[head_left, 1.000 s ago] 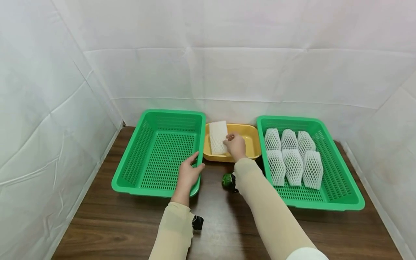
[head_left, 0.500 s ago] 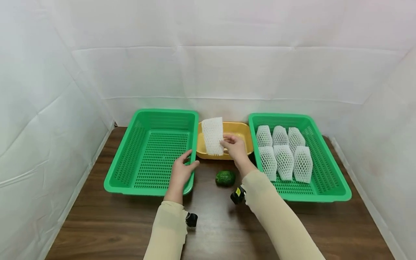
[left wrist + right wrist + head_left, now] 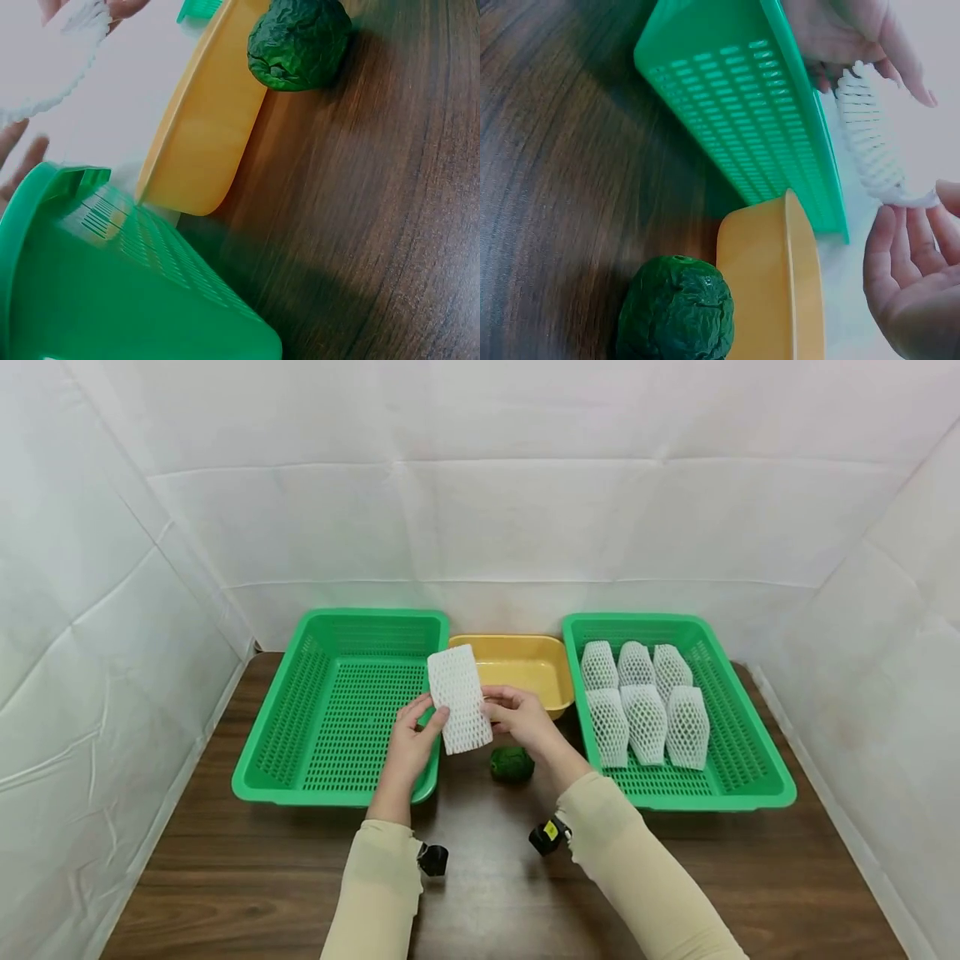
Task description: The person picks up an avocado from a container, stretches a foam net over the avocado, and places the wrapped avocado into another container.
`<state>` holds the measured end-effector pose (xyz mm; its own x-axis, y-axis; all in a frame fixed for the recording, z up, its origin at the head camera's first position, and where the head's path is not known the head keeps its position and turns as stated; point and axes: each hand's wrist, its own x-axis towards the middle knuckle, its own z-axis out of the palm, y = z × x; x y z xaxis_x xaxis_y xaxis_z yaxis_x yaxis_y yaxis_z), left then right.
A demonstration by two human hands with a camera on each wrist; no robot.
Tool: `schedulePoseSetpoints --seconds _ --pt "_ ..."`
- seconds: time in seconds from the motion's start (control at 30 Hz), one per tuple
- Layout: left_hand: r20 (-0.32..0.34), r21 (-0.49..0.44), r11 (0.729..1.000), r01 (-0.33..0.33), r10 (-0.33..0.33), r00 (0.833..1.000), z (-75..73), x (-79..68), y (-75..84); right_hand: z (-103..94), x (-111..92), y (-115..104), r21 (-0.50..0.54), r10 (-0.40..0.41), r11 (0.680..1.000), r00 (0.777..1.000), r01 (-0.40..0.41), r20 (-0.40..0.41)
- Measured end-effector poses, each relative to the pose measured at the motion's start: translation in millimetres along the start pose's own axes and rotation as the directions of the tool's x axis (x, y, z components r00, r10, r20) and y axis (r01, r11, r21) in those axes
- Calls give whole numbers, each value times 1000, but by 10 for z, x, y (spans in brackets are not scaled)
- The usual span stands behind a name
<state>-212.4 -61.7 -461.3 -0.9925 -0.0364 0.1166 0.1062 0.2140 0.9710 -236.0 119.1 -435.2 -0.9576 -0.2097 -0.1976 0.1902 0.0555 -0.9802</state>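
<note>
A flat white foam net sleeve [image 3: 459, 693] is held up between both hands, in front of the yellow tray. My left hand [image 3: 407, 747] pinches its left edge, thumb in front and fingers behind. At the right edge my right hand [image 3: 531, 725] pinches it with thumb and fingers. Below the right hand, a dark green, wrinkled avocado [image 3: 512, 767] lies on the table, partly covered by that hand in the head view. The right wrist view shows the net's end [image 3: 870, 135] between both hands; the avocado [image 3: 676, 311] sits beside the yellow tray.
A green basket [image 3: 318, 796] with nothing in it stands at the left. The yellow tray [image 3: 525, 672] is at the back middle. In the right green basket [image 3: 750, 727] lie several net-wrapped fruits [image 3: 645, 714]. White cloth walls surround the brown table [image 3: 487, 893].
My right hand has lifted the foam net sleeve out of the yellow tray and brought it left and nearer. My left hand has left the basket rim and taken the sleeve's left edge.
</note>
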Motion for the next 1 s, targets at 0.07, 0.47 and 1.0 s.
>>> schedulePoseSetpoints --seconds 0.07,0.47,1.0 --pt "0 -25 1000 -5 5 1000 6 1 -1 21 -19 -4 -2 6 1000 1000 -5 26" --pt "142 -148 986 73 -52 988 -7 -74 191 139 -46 36 -77 21 997 999 -18 46" --pt "194 -206 977 55 -14 981 -17 -17 6 131 -120 12 8 -30 1000 994 29 110"
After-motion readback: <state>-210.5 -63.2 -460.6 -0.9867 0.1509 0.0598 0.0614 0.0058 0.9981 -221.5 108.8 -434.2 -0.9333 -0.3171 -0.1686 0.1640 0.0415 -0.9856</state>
